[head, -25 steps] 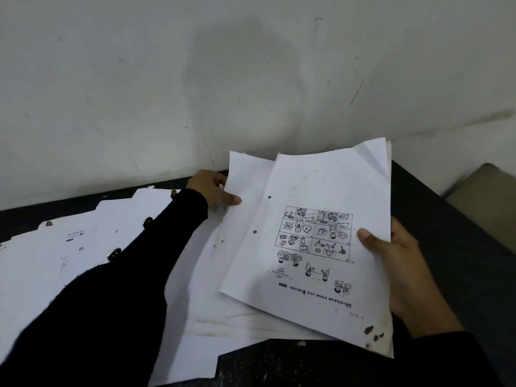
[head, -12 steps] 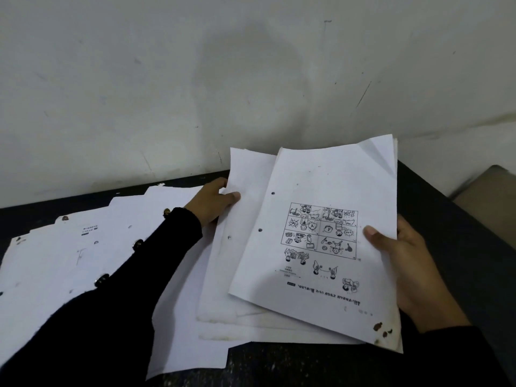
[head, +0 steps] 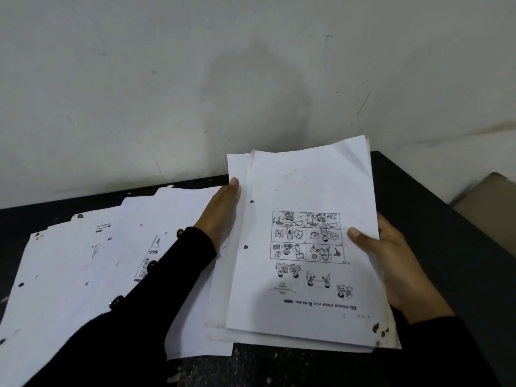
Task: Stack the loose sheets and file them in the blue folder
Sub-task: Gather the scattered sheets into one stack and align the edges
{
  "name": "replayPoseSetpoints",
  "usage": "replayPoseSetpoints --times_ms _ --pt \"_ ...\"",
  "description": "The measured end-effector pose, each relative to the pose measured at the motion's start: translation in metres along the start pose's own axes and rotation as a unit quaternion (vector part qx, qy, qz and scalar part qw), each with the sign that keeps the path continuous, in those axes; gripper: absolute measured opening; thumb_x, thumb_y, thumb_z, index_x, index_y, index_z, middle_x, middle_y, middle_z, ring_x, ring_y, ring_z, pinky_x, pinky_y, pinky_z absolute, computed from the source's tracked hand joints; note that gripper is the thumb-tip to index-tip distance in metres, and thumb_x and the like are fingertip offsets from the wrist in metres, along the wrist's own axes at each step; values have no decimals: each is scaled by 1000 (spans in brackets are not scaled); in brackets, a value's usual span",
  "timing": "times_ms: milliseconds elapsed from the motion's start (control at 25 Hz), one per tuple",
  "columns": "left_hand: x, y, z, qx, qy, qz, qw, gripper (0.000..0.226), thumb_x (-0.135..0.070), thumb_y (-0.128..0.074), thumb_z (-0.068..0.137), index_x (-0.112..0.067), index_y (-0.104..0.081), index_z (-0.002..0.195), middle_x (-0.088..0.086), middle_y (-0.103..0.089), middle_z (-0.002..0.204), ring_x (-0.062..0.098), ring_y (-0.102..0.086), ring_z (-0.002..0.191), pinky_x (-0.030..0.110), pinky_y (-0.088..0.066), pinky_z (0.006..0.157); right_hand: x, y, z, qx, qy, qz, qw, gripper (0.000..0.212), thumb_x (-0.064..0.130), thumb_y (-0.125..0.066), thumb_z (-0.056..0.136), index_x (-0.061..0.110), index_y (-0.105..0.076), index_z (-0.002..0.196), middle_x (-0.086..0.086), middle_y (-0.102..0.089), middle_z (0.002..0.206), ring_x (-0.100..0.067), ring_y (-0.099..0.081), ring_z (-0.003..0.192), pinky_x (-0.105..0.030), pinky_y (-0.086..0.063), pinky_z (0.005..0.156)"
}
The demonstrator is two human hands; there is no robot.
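Note:
A stack of white punched sheets (head: 304,188), its top page printed with a cartoon grid, sits tilted over the right half of the black table. My right hand (head: 391,263) holds the stack's right edge, thumb on top and fingers underneath. My left hand (head: 223,213) grips the stack's left edge, thumb over the top corner. More loose white sheets (head: 83,263) lie fanned out on the table to the left, partly under my black sleeve. No blue folder is in view.
The black table (head: 446,233) stands against a white wall (head: 223,79). A beige object (head: 491,202) shows past the table's right edge. The table's front edge lies below the stack.
My left hand has pushed the offset lower sheets to the right, under the printed page, so the pile is more squared. The stack has risen slightly in both hands.

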State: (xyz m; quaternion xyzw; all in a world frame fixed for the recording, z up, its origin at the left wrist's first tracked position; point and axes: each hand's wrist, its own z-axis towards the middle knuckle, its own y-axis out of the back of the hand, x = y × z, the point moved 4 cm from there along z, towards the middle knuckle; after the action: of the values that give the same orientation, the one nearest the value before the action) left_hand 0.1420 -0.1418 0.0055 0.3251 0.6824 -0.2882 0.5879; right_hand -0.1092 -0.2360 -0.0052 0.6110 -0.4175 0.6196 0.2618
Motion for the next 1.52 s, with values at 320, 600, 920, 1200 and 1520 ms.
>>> replayPoseSetpoints --times_ms 320,600,920,1200,1520 --pt "-8 2 -28 44 -80 -43 995 55 -9 -73 76 -6 -50 126 12 -67 117 30 -67 103 41 -56 84 -3 -18 -2 43 31 -27 998 31 8 -60 88 25 -62 115 -4 -74 108 -27 -70 98 -44 -55 82" --pt "-32 13 -69 27 -150 -58 987 47 -4 -67 82 -11 -51 126 8 -69 115 25 -68 101 35 -57 81 7 -21 -10 -6 69 -104 992 33 23 -70 84 33 -63 114 0 -53 137 -20 -53 124 -39 -46 101" --pt "-67 43 -124 -36 -222 -78 971 44 -11 -67 72 -17 -52 113 3 -69 106 18 -68 93 26 -55 75 40 -69 -55 50 137 24 989 33 1 -61 88 20 -58 115 -8 -73 106 -29 -70 96 -35 -60 72" --pt "-97 93 -189 -84 -302 -79 946 69 3 -69 78 -29 -34 128 4 -71 102 20 -70 88 28 -59 71 67 -111 -100 58 240 38 968 83 4 -69 81 49 -28 138 6 -64 117 -14 -69 100 -36 -60 74" --pt "-93 120 -237 -71 -336 -61 937 39 3 -61 83 -24 -48 109 2 -63 111 20 -64 103 30 -57 82 64 -138 -139 93 270 -9 958 36 9 -66 85 31 -49 108 -1 -64 110 -18 -70 92 -32 -59 71"
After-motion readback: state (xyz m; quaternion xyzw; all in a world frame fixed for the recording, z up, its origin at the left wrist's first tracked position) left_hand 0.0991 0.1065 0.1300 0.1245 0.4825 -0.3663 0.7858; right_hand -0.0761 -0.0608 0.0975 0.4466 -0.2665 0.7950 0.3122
